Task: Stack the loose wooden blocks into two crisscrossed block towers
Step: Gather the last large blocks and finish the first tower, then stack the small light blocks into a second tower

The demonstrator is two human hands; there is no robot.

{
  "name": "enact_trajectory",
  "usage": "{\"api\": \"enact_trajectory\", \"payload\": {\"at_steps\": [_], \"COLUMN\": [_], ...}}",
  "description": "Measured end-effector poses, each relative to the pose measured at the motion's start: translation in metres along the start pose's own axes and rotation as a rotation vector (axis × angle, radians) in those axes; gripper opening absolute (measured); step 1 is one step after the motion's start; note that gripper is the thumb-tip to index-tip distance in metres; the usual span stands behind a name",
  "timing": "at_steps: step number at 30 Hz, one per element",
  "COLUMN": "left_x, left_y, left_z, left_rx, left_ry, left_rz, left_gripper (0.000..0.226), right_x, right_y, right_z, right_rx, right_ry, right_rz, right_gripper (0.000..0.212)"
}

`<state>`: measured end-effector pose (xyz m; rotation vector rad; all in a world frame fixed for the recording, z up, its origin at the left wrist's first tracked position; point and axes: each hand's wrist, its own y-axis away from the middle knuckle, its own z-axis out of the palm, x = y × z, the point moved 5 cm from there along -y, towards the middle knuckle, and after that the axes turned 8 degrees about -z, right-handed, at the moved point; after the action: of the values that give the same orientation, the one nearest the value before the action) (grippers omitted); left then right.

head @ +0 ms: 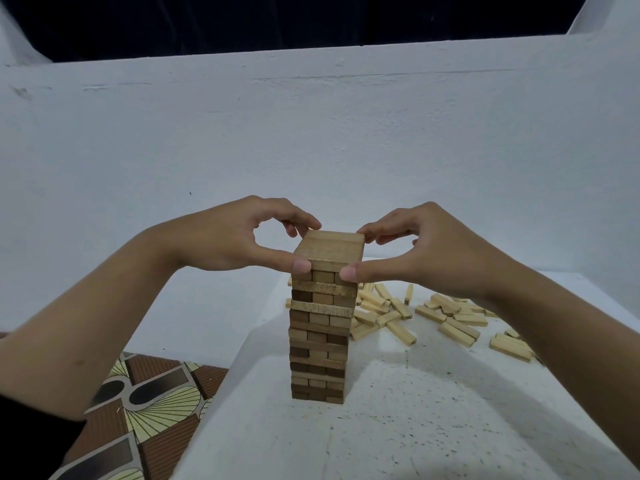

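Pinching top of crisscrossed brown block tower (320,323) with left hand (228,237) and right hand (429,244), near pale loose blocks (450,318) on speckled table (415,427).

Your left hand (225,237) and right hand (440,247) are raised in front of you, facing each other, each curled into a C. Both pinch the top layer of the block tower (322,341). Your thumbs (300,266) press its near corners and your fingertips (308,226) hook over the far corners. Your bare forearms (86,323) angle inward from the frame's lower sides.
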<state>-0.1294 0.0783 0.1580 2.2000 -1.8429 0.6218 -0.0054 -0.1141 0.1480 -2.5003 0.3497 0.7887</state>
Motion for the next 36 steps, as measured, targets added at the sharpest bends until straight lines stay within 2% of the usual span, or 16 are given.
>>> {"api": "enact_trajectory", "payload": {"at_steps": [6, 13, 17, 21, 26, 33, 36], "left_x": [0.005, 0.017, 0.025, 0.03, 0.034, 0.036, 0.04], "left_y": [0.005, 0.015, 0.024, 0.035, 0.054, 0.086, 0.099], "left_z": [-0.002, -0.004, -0.001, 0.008, 0.016, 0.054, 0.079], "left_rx": [0.077, 0.351, 0.57, 0.715, 0.803, 0.799, 0.732], "left_ry": [0.044, 0.37, 0.461, 0.532, 0.599, 0.64, 0.705], "left_rz": [0.019, 0.05, 0.047, 0.052, 0.034, 0.01, 0.006], "left_gripper": [0.062, 0.039, 0.027, 0.019, 0.011, 0.007, 0.017], "right_x": [0.002, 0.008, 0.013, 0.018, 0.027, 0.044, 0.056], "right_y": [0.007, 0.023, 0.03, 0.037, 0.049, 0.08, 0.098], "right_z": [-0.005, -0.01, -0.007, -0.002, 0.0, 0.012, 0.021], "right_rx": [0.096, 0.415, 0.521, 0.513, 0.518, 0.476, 0.432], "right_ry": [-0.106, -0.391, -0.481, -0.543, -0.527, -0.502, -0.48], "right_rz": [-0.007, -0.039, -0.029, -0.015, -0.021, -0.02, 0.023], "right_gripper": [0.079, 0.035, 0.025, 0.023, 0.012, 0.006, 0.007]}}
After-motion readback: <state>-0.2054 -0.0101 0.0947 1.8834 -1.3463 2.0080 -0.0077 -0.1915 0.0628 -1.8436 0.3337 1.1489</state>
